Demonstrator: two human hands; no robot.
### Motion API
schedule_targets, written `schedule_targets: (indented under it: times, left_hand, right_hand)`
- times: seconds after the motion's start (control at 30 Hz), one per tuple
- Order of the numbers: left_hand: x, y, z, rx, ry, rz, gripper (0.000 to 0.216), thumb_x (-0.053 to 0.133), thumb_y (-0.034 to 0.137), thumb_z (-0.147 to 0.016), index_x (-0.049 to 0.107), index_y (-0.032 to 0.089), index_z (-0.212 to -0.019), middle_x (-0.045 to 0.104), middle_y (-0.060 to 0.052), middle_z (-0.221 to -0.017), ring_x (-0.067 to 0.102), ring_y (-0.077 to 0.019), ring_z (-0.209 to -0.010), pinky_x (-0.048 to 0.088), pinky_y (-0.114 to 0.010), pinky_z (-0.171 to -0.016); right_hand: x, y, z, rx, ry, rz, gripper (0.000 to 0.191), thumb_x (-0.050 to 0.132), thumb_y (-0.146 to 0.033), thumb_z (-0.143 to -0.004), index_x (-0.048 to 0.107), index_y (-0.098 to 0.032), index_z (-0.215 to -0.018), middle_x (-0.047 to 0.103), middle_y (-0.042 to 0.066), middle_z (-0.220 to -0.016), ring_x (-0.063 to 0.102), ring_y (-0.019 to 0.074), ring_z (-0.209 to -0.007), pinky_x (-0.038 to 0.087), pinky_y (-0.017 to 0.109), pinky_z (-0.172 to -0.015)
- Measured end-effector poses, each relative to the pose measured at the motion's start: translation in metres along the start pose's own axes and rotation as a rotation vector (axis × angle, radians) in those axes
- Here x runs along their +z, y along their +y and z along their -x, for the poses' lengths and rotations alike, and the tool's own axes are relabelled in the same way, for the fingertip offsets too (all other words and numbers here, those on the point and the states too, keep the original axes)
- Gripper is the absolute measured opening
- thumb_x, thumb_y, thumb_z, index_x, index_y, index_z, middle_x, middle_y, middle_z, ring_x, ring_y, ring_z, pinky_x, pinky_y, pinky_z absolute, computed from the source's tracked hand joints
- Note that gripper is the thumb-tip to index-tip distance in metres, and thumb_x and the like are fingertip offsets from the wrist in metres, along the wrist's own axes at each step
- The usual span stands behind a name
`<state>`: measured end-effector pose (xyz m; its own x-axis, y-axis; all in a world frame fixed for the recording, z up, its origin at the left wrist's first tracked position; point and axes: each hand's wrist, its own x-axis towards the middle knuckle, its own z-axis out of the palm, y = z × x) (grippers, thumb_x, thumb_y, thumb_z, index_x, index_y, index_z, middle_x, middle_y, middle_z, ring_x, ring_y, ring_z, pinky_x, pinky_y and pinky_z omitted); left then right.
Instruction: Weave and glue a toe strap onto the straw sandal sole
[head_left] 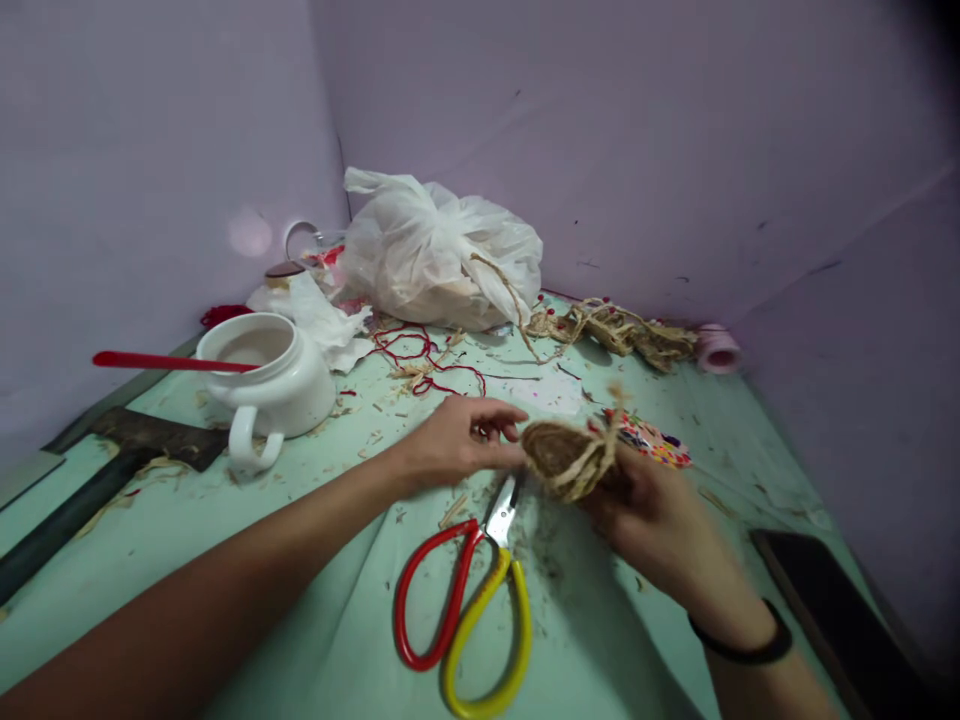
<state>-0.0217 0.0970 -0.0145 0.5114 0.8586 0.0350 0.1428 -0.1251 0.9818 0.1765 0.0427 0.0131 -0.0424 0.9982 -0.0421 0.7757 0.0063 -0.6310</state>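
Note:
My right hand (pixel 651 515) is closed around a small woven straw bundle (pixel 564 455) wrapped with pale fibre, holding it just above the table. My left hand (pixel 459 437) reaches in from the left and pinches the bundle's left end with thumb and fingers. Directly below the two hands lie scissors (pixel 469 600) with one red and one yellow handle, blades pointing up toward the bundle. A black band sits on my right wrist.
A white cup (pixel 266 385) with a red stick (pixel 169 361) stands at left, beside a dark hatchet (pixel 97 470). At the back sit a white plastic bag (pixel 442 255), red thread (pixel 420 355) and straw rope (pixel 622 330). A pink spool (pixel 718 349) and dark slab (pixel 832 605) lie right.

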Motion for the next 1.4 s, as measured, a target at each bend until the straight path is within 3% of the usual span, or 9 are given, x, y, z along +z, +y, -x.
schedule_targets:
  times: [0.13,0.27,0.43,0.63,0.87,1.0,1.13,1.27,1.4]
  left_hand:
    - [-0.006,0.020,0.001,0.038,0.218,0.037,0.021,0.058,0.030,-0.069,0.064,0.010,-0.074,0.058,-0.002,-0.064,0.050,-0.0107,-0.058,0.039,-0.022,-0.055]
    - [0.011,0.036,0.015,-0.022,0.178,-0.166,0.021,0.058,0.031,-0.069,0.062,0.013,-0.060,0.054,0.001,-0.054,0.046,-0.0103,-0.053,0.034,-0.022,-0.050]
    - [0.037,0.033,0.034,-0.078,0.204,-0.258,0.020,0.059,0.035,-0.067,0.059,0.016,-0.062,0.050,0.003,-0.054,0.043,-0.0105,-0.052,0.031,-0.022,-0.048]
    - [0.040,0.030,0.043,-0.101,0.341,-0.051,0.017,0.053,0.028,-0.068,0.053,0.014,-0.057,0.046,0.003,-0.053,0.040,-0.0098,-0.051,0.032,-0.021,-0.048]
    - [0.043,0.033,0.051,-0.068,0.477,0.045,0.018,0.058,0.029,-0.068,0.056,0.012,-0.060,0.053,0.000,-0.057,0.047,-0.0112,-0.055,0.038,-0.021,-0.052]
    - [0.047,0.042,0.059,-0.007,0.309,0.048,0.024,0.052,0.035,-0.075,0.061,0.012,-0.072,0.056,-0.001,-0.062,0.049,-0.0114,-0.054,0.039,-0.021,-0.050]
    - [0.046,0.057,0.076,0.051,0.227,-0.408,0.032,0.038,0.034,-0.084,0.063,0.017,-0.092,0.059,-0.003,-0.067,0.054,-0.0153,-0.059,0.043,-0.026,-0.058]
    - [0.056,0.055,0.088,-0.197,0.060,-1.034,0.043,0.052,0.021,-0.073,0.054,0.014,-0.115,0.062,-0.015,-0.098,0.060,-0.0310,-0.087,0.045,-0.044,-0.074]
    - [0.073,0.046,0.088,-0.353,-0.091,-1.207,0.049,0.042,0.003,-0.070,0.052,0.011,-0.118,0.057,-0.021,-0.110,0.063,-0.0308,-0.086,0.048,-0.042,-0.072]
  right_hand:
    - [-0.005,-0.002,0.000,0.177,0.019,-0.843,0.033,0.066,-0.026,-0.064,0.058,-0.019,-0.094,0.067,0.008,-0.095,0.063,0.0240,-0.083,0.048,0.033,-0.070]
    - [0.008,-0.010,0.003,0.180,-0.139,-1.211,0.030,0.067,-0.029,-0.065,0.060,-0.019,-0.092,0.068,0.007,-0.090,0.063,0.0245,-0.084,0.049,0.036,-0.071]
    - [0.029,-0.019,0.011,0.130,-0.197,-1.396,0.024,0.069,-0.026,-0.065,0.062,-0.020,-0.086,0.068,0.005,-0.089,0.062,0.0232,-0.087,0.047,0.035,-0.076]
    - [0.029,-0.019,0.026,0.037,-0.302,-1.383,0.026,0.069,-0.029,-0.070,0.065,-0.016,-0.092,0.066,0.008,-0.098,0.059,0.0215,-0.092,0.045,0.032,-0.078]
    - [0.025,-0.009,0.034,0.212,-0.190,-1.392,0.036,0.070,-0.042,-0.068,0.066,-0.015,-0.090,0.067,0.009,-0.092,0.061,0.0171,-0.082,0.045,0.027,-0.071]
    - [0.035,-0.023,0.039,0.074,-0.218,-1.495,0.025,0.071,-0.033,-0.068,0.066,-0.014,-0.083,0.068,0.006,-0.078,0.061,0.0164,-0.072,0.045,0.026,-0.064]
    - [0.037,-0.016,0.032,0.166,-0.162,-1.786,0.018,0.071,-0.023,-0.065,0.065,-0.014,-0.079,0.063,-0.001,-0.060,0.055,0.0096,-0.053,0.042,0.019,-0.050]
    - [0.035,0.003,0.018,0.166,-0.277,-1.973,0.026,0.072,-0.015,-0.054,0.065,-0.013,-0.079,0.052,-0.007,-0.046,0.041,0.0031,-0.037,0.031,0.013,-0.038]
    - [0.035,0.007,0.012,0.106,-0.352,-1.998,0.024,0.072,-0.026,-0.056,0.063,-0.014,-0.076,0.045,-0.009,-0.041,0.032,0.0023,-0.034,0.024,0.013,-0.035]
